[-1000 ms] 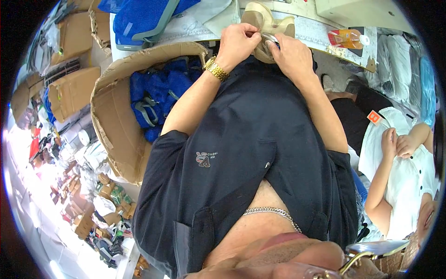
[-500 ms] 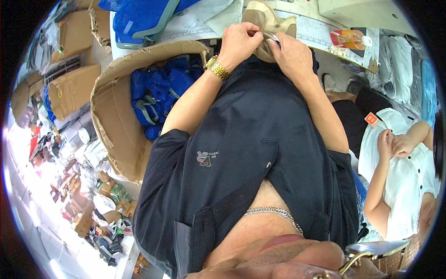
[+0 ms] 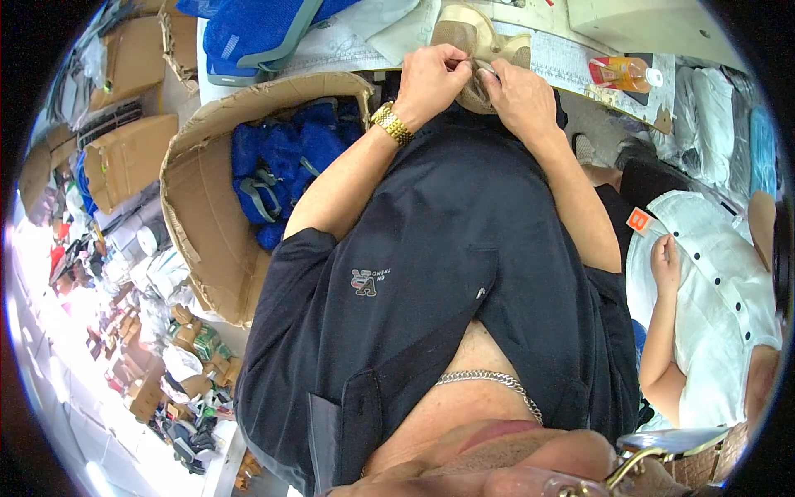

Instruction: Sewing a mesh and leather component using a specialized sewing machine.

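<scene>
At the near edge of the worktable, both my hands are closed on a beige mesh fabric piece (image 3: pixel 457 33) with smooth cream trim. My left hand (image 3: pixel 432 80), a gold watch on its wrist, pinches the piece between thumb and bent fingers. Close beside it, my right hand (image 3: pixel 523 98) grips the piece's other side, thumb pressed on its edge. A narrow greyish, shiny thing shows between the hands, too small to name. Part of the beige piece hangs below the table edge, and my fingers hide the spot they hold.
A big open cardboard box (image 3: pixel 207 195) with blue mesh pieces (image 3: pixel 286 153) stands to my left. A blue mesh item with grey trim (image 3: pixel 248 37) lies on the table (image 3: pixel 556 60). An orange drink bottle (image 3: pixel 621 74) lies at the right. Another person in white (image 3: pixel 704 273) is close on my right.
My hands stay at the beige piece, having shifted very slightly. The other person's clasped hands have come apart, and one arm has moved away to the right.
</scene>
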The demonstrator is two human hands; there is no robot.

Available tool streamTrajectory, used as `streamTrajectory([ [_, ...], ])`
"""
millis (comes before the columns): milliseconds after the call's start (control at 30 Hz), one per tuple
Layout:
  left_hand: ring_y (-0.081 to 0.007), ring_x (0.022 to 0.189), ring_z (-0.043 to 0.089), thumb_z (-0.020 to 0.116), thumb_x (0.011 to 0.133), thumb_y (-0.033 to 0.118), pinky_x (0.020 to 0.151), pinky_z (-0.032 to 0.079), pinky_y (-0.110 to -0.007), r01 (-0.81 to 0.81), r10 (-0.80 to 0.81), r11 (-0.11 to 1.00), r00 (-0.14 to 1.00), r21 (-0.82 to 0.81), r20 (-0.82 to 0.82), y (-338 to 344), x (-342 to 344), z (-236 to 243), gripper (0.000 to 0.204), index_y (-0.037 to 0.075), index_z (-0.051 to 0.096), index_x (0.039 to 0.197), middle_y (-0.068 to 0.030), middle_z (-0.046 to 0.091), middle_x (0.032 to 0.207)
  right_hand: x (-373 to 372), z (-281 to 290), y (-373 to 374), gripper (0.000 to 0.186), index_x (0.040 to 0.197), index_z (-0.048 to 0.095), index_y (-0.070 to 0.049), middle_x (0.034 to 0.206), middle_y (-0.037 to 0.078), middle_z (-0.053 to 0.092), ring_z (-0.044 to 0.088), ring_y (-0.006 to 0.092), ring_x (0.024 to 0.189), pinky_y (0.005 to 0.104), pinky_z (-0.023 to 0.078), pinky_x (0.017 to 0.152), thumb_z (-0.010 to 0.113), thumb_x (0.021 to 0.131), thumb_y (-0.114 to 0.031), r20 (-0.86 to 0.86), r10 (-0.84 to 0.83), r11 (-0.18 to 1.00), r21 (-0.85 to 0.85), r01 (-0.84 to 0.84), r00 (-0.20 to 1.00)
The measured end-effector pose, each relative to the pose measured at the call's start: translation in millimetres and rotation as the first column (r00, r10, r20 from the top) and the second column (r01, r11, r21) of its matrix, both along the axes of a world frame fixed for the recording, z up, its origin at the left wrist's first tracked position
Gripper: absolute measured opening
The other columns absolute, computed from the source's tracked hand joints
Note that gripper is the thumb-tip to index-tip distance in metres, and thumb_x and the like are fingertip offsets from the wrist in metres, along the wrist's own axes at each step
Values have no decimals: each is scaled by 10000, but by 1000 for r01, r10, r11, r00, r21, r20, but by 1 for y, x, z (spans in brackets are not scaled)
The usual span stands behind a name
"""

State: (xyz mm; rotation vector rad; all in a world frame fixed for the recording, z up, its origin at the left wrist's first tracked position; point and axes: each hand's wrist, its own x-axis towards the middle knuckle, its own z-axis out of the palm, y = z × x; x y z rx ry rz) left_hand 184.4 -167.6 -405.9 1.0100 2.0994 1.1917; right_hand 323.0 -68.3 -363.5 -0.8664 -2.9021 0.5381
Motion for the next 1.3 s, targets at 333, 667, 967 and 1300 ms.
streamTrajectory([
  [333, -159, 618, 674, 655, 801, 172, 540, 560, -285, 10, -10, 1000, 998, 0, -54, 3, -1, 4, 266, -44, 690, 953, -134, 705, 793, 0, -3, -1, 273, 881, 605, -34, 750, 181, 654, 652, 358, 697, 451, 526, 624, 579, 885, -305, -51, 1, 1000, -20, -2, 999],
  [667, -165, 603, 670, 656, 799, 169, 567, 540, -279, 4, -2, 1000, 998, 31, -63, -8, 1, 3, 246, -36, 692, 931, -129, 704, 766, -3, -11, -9, 258, 874, 601, -34, 750, 181, 655, 653, 358, 687, 449, 530, 609, 580, 885, -291, -73, 13, 1000, -6, -13, 997],
  [967, -168, 655, 675, 662, 793, 171, 616, 533, -291, 18, -4, 994, 991, 108, -132, 18, 15, -17, 244, -33, 692, 923, -137, 705, 773, 9, -40, 23, 257, 861, 606, -33, 752, 193, 651, 647, 372, 698, 460, 523, 620, 566, 892, -285, -82, 19, 1000, -6, -19, 996],
  [1300, -148, 600, 644, 663, 828, 202, 580, 521, -288, -73, 74, 988, 997, 136, -9, -7, -18, 31, 278, -35, 662, 973, -117, 681, 739, -15, 46, 28, 355, 1009, 606, -56, 787, 201, 659, 637, 388, 724, 458, 497, 633, 609, 853, -375, -496, -152, 987, -115, 109, 855],
])
